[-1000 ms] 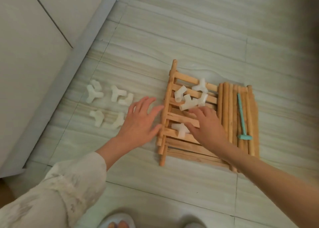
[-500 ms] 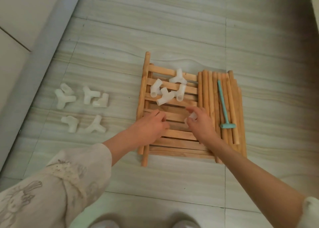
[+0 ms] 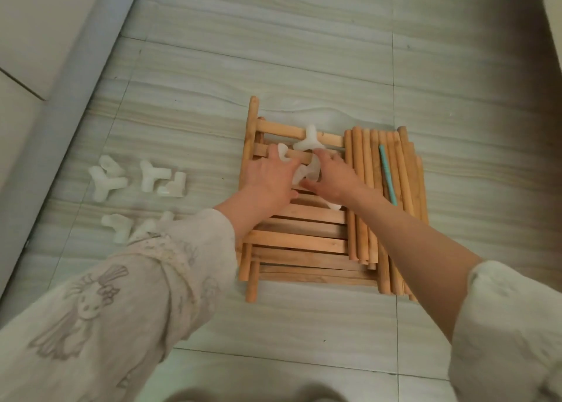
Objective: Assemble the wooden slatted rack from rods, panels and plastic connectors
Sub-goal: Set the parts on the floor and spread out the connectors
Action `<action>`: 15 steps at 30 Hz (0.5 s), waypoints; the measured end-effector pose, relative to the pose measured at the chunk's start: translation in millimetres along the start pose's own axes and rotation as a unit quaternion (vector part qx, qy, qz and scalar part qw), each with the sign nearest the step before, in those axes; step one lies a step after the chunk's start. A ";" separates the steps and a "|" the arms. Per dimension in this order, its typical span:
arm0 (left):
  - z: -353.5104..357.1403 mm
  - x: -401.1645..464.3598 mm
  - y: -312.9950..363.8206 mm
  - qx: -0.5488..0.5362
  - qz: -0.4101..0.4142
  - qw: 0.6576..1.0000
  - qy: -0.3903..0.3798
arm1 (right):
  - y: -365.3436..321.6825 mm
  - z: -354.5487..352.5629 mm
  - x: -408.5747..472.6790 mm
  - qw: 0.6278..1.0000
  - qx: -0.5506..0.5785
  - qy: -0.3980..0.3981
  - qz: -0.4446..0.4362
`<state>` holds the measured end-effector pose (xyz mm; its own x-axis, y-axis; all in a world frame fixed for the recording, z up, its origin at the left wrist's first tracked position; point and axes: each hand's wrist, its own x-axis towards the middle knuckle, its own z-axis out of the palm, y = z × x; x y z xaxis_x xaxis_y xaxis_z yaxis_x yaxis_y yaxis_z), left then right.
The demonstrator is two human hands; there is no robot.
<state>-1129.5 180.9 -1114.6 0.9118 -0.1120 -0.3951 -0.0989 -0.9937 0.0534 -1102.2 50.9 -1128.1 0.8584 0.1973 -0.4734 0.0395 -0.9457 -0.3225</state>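
Both hands, left hand [image 3: 267,178] and right hand [image 3: 333,176], gathered white connectors [image 3: 307,170] off stacked slatted panels [image 3: 301,240], centre frame; fingers curled, grip unclear. Next: probably clear them aside.

The slatted panels [image 3: 299,243] and rods [image 3: 365,164] are bare, matt, light wood. The connectors [image 3: 108,182] are milky white plastic, smooth. The floor [image 3: 273,51] is shiny streaked tile. The sleeve [image 3: 106,295] is soft printed cloth.

text: none readable | labels: none (sleeve [image 3: 100,283] bears only a drawing)
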 end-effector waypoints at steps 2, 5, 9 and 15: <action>1.9 3.2 4.4 -0.016 -0.011 1.000 0.013 | -4.0 3.4 -0.9 1.000 0.011 0.013 -0.023; 6.6 -0.2 -1.1 -0.026 0.009 0.998 0.052 | -3.9 2.2 -4.7 0.999 0.009 0.038 -0.036; 7.9 -0.5 -5.3 -0.002 0.021 0.999 0.037 | 3.4 -0.2 -10.8 0.997 0.057 0.040 -0.030; 17.4 -8.6 1.8 -0.002 0.003 0.998 0.055 | 11.9 -1.2 -16.5 0.993 0.112 0.011 -0.023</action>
<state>-1144.4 179.8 -1127.1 0.9493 -0.1157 -0.2923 -0.1028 -0.9929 0.0590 -1115.3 36.0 -1123.1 0.8698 0.2301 -0.4364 -0.0343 -0.8543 -0.5187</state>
